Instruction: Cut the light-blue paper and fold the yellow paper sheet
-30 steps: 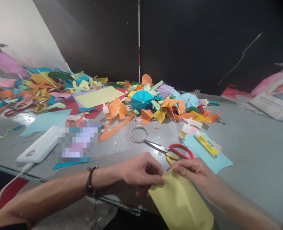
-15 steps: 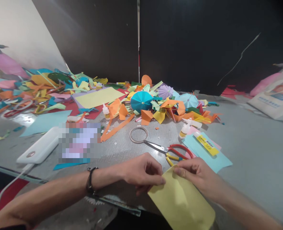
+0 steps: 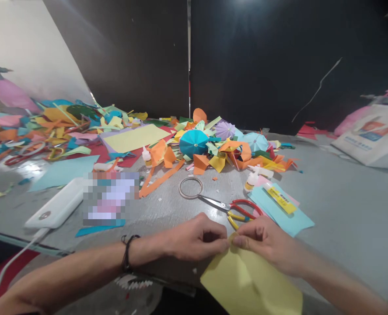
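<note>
1. Both grips narrow and closed on paper: thumb and fingers of the bare left hand [image 3: 194, 239] and the bare right hand [image 3: 266, 245] pinching, almost meeting, at the top corner of a pale yellow rectangular paper sheet [image 3: 249, 280].
2. Rest of that sheet fanning out toward 5 o'clock from the grips, soft bends across it, reaching past the near edge of the grey counter [image 3: 338, 210].
3. Fresh change: hands closer together than a moment ago, the sheet's corner gathered tighter between them.
4. On the left wrist, a thin black cord bracelet [image 3: 126, 253].
5. Just beyond the grips at 12 o'clock, red-and-yellow-handled steel scissors [image 3: 242, 211], blades toward 10 o'clock, tips touching a thin ring of clear adhesive tape [image 3: 190, 187].
6. At 1 o'clock, a yellow-labelled glue stick [image 3: 281, 200] lying on a pale blue paper sheet [image 3: 279, 214], with a small white glue bottle [image 3: 252, 180] just behind.
7. Farther out at 12 o'clock, a heap of coloured paper scraps [image 3: 213, 153] around a teal paper parasol [image 3: 194, 143].
8. At 9 o'clock, a white power bank [image 3: 57, 205] with a white cable [image 3: 16, 258]; beside it, a pixelated patch hiding whatever lies there.
9. Writing: glue-stick label too small to read; blue print on a white tote bag [image 3: 367, 135] at 2 o'clock, also unreadable.
</note>
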A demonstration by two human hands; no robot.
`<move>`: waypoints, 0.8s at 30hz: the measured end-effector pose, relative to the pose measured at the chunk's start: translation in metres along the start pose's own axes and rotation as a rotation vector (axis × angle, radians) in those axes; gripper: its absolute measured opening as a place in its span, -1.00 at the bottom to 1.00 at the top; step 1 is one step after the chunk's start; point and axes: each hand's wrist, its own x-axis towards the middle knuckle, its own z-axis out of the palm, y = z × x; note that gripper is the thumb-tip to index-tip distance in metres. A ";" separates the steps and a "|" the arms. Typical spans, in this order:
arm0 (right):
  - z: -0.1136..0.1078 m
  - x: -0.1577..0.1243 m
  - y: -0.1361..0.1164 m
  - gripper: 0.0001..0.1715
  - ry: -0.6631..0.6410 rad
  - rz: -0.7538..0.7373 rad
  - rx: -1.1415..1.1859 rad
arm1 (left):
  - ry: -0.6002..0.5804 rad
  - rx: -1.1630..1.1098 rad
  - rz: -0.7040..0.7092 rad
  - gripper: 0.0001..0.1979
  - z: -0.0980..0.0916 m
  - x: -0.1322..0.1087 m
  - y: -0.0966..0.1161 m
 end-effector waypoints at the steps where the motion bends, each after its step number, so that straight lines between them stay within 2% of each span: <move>1: 0.001 0.001 -0.001 -0.31 -0.003 0.005 -0.019 | 0.010 0.015 0.004 -0.60 0.000 0.000 0.000; 4: 0.004 0.004 -0.005 -0.31 -0.022 0.031 -0.069 | 0.021 0.076 0.005 -0.64 -0.001 0.000 0.002; 10: 0.012 0.006 -0.015 -0.28 -0.037 0.046 -0.069 | -0.042 0.197 0.095 -0.68 -0.002 -0.003 0.006; 15: 0.009 -0.001 -0.016 -0.32 -0.068 0.052 -0.044 | -0.037 0.201 0.120 -0.69 -0.005 -0.004 0.008; 21: 0.005 -0.014 -0.013 -0.35 -0.062 0.139 -0.056 | -0.049 0.155 0.107 -0.66 -0.008 -0.003 0.011; 24: 0.004 -0.019 -0.010 -0.34 -0.082 0.118 -0.026 | -0.059 0.147 0.109 -0.65 -0.009 -0.002 0.012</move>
